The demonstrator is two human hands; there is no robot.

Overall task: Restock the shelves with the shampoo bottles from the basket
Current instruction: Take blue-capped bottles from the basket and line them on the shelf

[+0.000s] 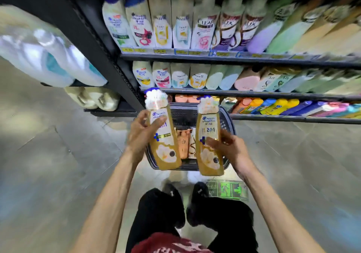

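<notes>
My left hand (141,135) grips a golden shampoo bottle with a white cap (166,147), held upright above the basket. My right hand (227,147) grips a second, matching golden bottle (209,155) beside it. Both bottles hang over a dark plastic basket (226,120) that stands on the floor before the shelves. Inside the basket lie a few more bottles, orange and white (185,143). The shelves (234,58) ahead hold rows of shampoo bottles.
A dark upright shelf post (109,57) runs down to the left of the basket. Large white and blue packs (48,57) fill the shelf on the far left. Grey floor tiles (58,155) spread on both sides. My legs and feet are below the basket.
</notes>
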